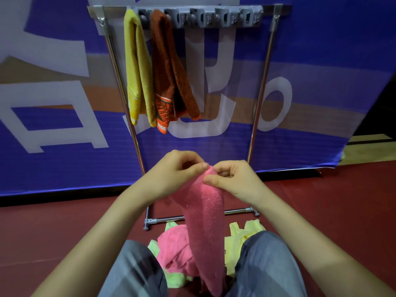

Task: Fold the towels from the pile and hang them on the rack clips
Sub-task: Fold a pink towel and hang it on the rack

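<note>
A pink towel (205, 219) hangs in a long fold in front of me, pinched at its top end by both hands. My left hand (171, 174) and my right hand (231, 179) meet at that top edge, fingers closed on the cloth. Below, between my knees, lies the pile (173, 249) of pink, light green and pale yellow towels on the floor. Ahead stands the metal rack (262, 86) with a grey strip of clips (214, 18) along its top bar. A yellow towel (137, 71) and an orange-brown towel (169, 76) hang from the leftmost clips.
A blue banner with large white letters (64, 103) stands right behind the rack. The floor is dark red matting (321, 200). The rack's base bar (235, 212) lies just beyond the pile. My knees in grey trousers (265, 264) flank the pile.
</note>
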Tool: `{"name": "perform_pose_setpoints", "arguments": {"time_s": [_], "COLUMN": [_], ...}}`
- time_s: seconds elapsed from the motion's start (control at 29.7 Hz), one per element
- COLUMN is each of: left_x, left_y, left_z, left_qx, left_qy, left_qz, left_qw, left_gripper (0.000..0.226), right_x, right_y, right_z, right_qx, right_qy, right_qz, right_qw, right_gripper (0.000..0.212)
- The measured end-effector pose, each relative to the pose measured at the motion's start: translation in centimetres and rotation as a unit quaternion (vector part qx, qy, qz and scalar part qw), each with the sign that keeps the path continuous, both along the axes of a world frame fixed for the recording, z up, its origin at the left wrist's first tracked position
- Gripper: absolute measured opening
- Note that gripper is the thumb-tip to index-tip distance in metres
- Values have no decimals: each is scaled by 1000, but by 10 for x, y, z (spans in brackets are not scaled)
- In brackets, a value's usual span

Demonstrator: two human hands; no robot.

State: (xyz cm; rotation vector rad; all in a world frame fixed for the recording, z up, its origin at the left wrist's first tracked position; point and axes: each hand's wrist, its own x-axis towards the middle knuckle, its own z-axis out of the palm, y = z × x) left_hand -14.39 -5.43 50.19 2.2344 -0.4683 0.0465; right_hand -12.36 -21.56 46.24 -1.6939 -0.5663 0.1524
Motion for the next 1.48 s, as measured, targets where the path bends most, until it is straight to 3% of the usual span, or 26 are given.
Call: {"name": "perform_pose_setpoints", "arguments": {"time_s": [0.47,0.64,0.74,0.84,0.94,1.11,1.25,1.38,1.48], "left_x": [-2,0,2,3,6,9,7,5,6], "left_y": [2,13,20,20,16,18,20,26,41], "left_z": [-5,4,-3,-10,-10,-8,-3,7,20], "left_qx": [9,-12,27,129,166,127,44,-15,-63], "left_qy": [-41,-87,-60,-17,22,66,104,96,83], "left_qz": [12,78,89,38,-3,-90,-145,-148,-74], "left_qw": [999,993,994,991,986,986,983,984,992], "left_gripper": [16,21,26,61,46,20,34,30,36], "right_x": [0,-11,-8,-6,-5,-3,-4,-7,-9], "right_y": [6,8,7,8,8,1,-3,-8,-15], "right_z": [-19,-52,-53,-43,-31,-22,-23,-38,-66], "right_qx": [59,9,-23,-24,-17,-27,-35,-60,-121], "right_qy": [65,113,78,60,38,33,74,135,190], "right_qz": [22,52,26,46,68,101,137,175,197], "right_qw": [996,992,996,997,997,994,987,973,954], "right_gripper": [18,16,8,18,22,16,19,8,39]}}
